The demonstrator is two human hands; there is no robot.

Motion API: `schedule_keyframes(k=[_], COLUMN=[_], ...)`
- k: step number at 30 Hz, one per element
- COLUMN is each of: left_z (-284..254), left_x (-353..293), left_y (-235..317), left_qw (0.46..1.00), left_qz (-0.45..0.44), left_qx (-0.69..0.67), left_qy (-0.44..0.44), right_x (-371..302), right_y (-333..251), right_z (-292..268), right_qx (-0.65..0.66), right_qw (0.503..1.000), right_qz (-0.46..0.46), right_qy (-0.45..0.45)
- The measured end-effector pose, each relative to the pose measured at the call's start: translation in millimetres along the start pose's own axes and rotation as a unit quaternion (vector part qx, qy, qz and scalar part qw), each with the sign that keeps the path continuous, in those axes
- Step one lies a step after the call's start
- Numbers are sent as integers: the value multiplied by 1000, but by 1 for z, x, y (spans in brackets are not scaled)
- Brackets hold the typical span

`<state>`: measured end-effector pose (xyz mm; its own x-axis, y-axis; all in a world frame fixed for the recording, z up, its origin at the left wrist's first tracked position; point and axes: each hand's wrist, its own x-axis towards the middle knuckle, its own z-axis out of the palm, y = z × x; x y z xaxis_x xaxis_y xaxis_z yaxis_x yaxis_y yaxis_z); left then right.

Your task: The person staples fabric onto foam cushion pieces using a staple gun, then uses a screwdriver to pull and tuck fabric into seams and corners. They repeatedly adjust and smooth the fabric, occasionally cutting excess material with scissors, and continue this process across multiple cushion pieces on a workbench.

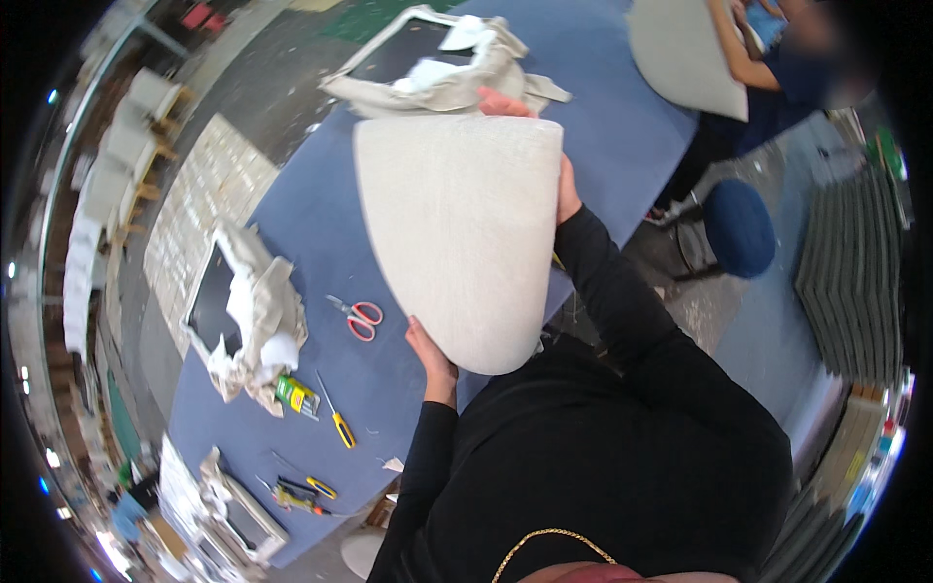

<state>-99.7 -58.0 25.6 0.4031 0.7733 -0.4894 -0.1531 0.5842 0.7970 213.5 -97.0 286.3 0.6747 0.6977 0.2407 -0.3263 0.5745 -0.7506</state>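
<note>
A beige fabric-covered panel (462, 233), rounded at its near end and straight at its far end, is held up over the blue table. My left hand (431, 364) grips its lower left edge, thumb on the front face and the other fingers hidden behind. On the right edge, higher up, my right hand (568, 191) holds it from the side and behind. Blurred reddish fingers (505, 103) show beyond the panel's far edge; what they join to is hidden. Red-handled scissors (360, 316) lie on the table left of the panel.
On the blue table (330, 223) are fabric-wrapped frames (428, 68), a yellow-handled screwdriver (340, 423), a green-yellow packet (296, 396) and several tools (301, 494). A co-worker (797, 78) handles another panel (685, 58). A blue stool (737, 228) and stacked grey sheets (855, 272) stand right.
</note>
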Motion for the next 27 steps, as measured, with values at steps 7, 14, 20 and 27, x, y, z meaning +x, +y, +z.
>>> schedule_keyframes(k=[7,14,20,27], left_z=[27,99,56,28], left_x=[-30,-99,-95,-100], left_y=[115,317,325,324], left_qw=[976,741,879,875], left_qz=[142,574,455,464], left_qx=[161,347,110,109], left_qy=[-22,-29,-88,-82], right_x=[0,-45,-102,-151], right_y=[65,89,206,189], right_z=[74,122,-170,-263], right_qx=[9,-39,-627,-751], right_qw=[984,938,768,647], right_qz=[28,153,84,129], right_qy=[-173,-309,-103,21])
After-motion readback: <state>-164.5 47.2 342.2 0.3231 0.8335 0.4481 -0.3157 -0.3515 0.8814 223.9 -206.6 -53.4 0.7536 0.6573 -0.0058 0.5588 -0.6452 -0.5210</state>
